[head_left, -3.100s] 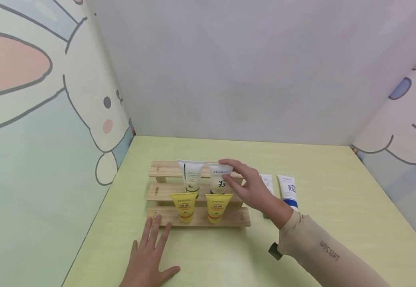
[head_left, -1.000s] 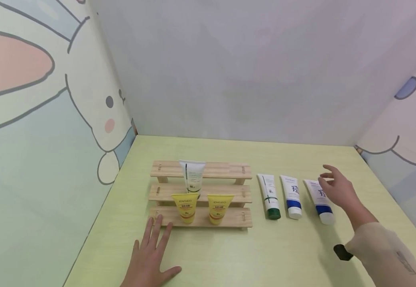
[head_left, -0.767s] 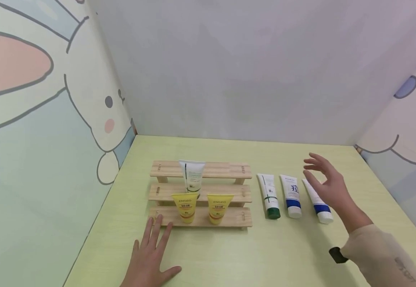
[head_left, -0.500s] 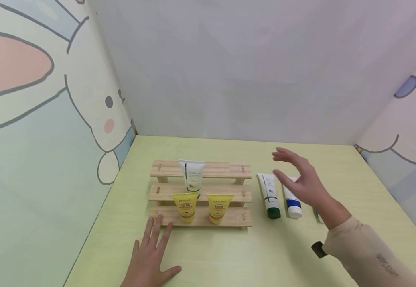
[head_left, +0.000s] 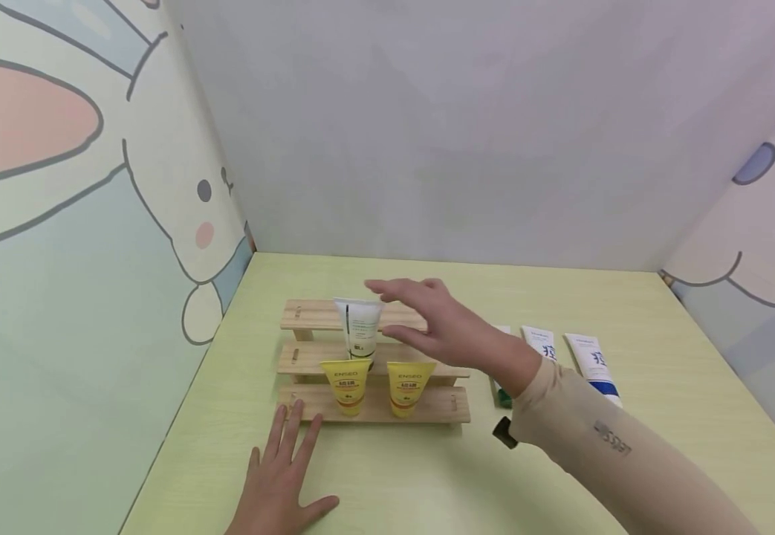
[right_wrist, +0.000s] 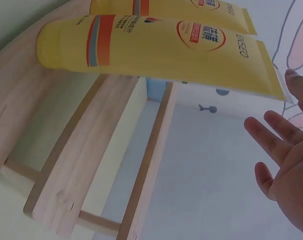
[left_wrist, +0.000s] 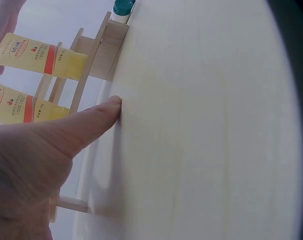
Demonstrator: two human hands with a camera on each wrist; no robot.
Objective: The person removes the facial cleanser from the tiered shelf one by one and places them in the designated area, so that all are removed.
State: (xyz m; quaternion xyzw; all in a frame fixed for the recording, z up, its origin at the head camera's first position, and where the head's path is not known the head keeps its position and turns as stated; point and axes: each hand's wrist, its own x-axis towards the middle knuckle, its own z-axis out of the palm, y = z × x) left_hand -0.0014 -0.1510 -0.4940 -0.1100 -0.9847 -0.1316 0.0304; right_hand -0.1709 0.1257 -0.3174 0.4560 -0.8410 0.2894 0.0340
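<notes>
A three-tier wooden rack stands on the table. On its middle tier a white squeeze tube stands upright, its lower end partly hidden behind a yellow tube. My right hand hovers at the upper right of this white tube, thumb and fingers spread apart with nothing between them. Two yellow squeeze tubes stand side by side on the bottom tier; the right-hand yellow tube looms close in the right wrist view. My left hand lies with fingers spread, fingertips touching the rack's front left corner.
Right of the rack, a white tube with a green cap lies mostly hidden by my right forearm. Beside it lie two white tubes with blue bands, the middle one and the outer one. Walls with cartoon drawings enclose the table.
My right hand held a white blue-banded tube on the middle tier; that tube now lies at the right of the row. The hand has since moved back left. The left hand stays put.
</notes>
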